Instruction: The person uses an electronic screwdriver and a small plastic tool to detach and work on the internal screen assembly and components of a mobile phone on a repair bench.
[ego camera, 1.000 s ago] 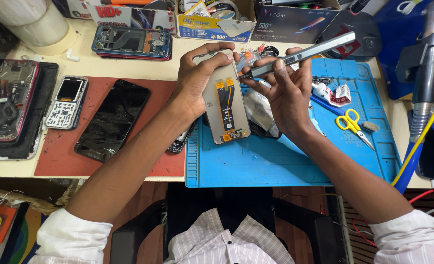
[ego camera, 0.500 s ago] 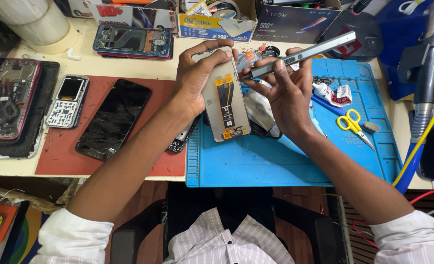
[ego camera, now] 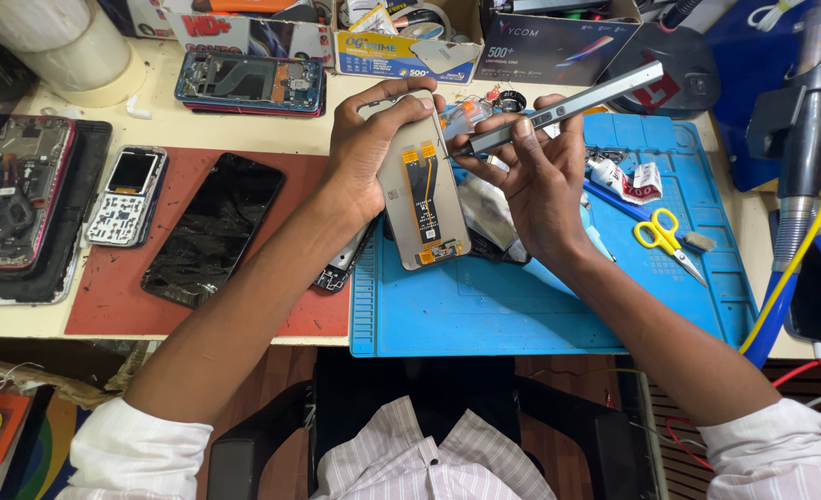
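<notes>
While my left hand (ego camera: 366, 153) wraps around the phone display panel (ego camera: 422, 199) from its left edge, thumb and fingers clamped on it, I'm holding it up just above the blue work mat (ego camera: 522, 306), a little left of the middle of the frame. Its back faces me: dull grey-beige metal, a tall rectangle with rounded corners, an orange flex ribbon running down the middle from two orange tabs near the top to a small connector at the bottom edge. It tilts slightly, top leaning left.

My right hand (ego camera: 540, 185) is closed around a slim grey pen-shaped tool (ego camera: 559, 109), which slants up toward the upper right; its tip sits by the panel's upper right corner, though I can't tell if it touches.

Right of centre on the mat lie yellow-handled scissors (ego camera: 665, 236). On the red mat (ego camera: 105, 306) at the left rests a black phone with a cracked screen (ego camera: 214, 227), and just beside it a small keypad phone (ego camera: 126, 194). An opened phone (ego camera: 248, 81) with its insides showing lies at the upper left.
</notes>
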